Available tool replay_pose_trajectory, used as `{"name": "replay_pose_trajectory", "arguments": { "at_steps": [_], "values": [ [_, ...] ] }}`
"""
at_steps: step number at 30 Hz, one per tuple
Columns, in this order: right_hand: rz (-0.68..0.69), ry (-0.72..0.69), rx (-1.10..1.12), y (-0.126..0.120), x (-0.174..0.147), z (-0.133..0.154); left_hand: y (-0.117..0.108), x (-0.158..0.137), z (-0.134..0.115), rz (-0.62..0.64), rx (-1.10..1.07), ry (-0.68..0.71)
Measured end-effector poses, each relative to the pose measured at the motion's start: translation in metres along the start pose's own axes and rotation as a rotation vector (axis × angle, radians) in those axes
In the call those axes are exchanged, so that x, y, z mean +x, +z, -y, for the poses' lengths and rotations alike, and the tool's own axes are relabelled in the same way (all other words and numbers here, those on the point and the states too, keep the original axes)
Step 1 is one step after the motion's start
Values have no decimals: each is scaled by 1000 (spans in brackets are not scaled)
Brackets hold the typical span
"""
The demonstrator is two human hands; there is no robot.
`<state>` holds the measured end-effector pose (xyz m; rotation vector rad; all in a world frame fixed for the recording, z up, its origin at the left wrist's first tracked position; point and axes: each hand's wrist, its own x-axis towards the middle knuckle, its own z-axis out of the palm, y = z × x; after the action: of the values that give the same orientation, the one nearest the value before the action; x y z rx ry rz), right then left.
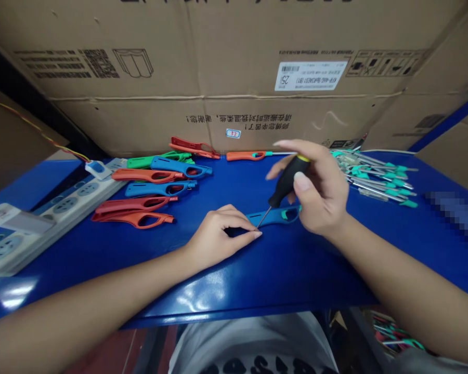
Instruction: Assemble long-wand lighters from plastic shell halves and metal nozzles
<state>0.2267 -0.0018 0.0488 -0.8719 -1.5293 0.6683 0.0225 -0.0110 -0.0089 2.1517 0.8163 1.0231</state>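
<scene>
While a blue lighter case (273,216) lies left-to-right on the tabletop (296,275), the left hand (214,234) covers its left end, thumb and forefinger beside the screwdriver (287,183) tip; whether they pinch anything is unclear. The right hand (324,192), by the other end, grips the screwdriver with curled fingers. Coloured cases (119,206) lie left, metal rods (374,175) right.

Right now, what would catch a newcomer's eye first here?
The black screwdriver in the right hand's grip, angled down towards a blue casing at the centre. Next, bright red, orange, blue and green casings at left, and silver rods with teal parts heaped at right.
</scene>
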Motion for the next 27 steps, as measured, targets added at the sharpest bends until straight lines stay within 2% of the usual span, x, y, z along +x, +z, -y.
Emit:
{"name": "replay_pose_trajectory", "arguments": {
  "at_steps": [3,5,9,15,18,23,27],
  "values": [
    [197,85,100,1,1,7,0,0,0,15,-5,-10],
    [214,56,78,2,2,8,0,0,0,19,-2,-22],
    [138,-14,-6,2,1,5,0,0,2,28,8,-30],
    [378,93,95,2,2,7,0,0,1,98,3,13],
    [311,62,87,5,1,7,-1,0,1,99,7,43],
    [98,54,58,9,-2,0,-5,2,5,-51,41,3],
    [101,-139,-76,8,-1,-13,-7,1,11,5,128,-38]
  ]
}}
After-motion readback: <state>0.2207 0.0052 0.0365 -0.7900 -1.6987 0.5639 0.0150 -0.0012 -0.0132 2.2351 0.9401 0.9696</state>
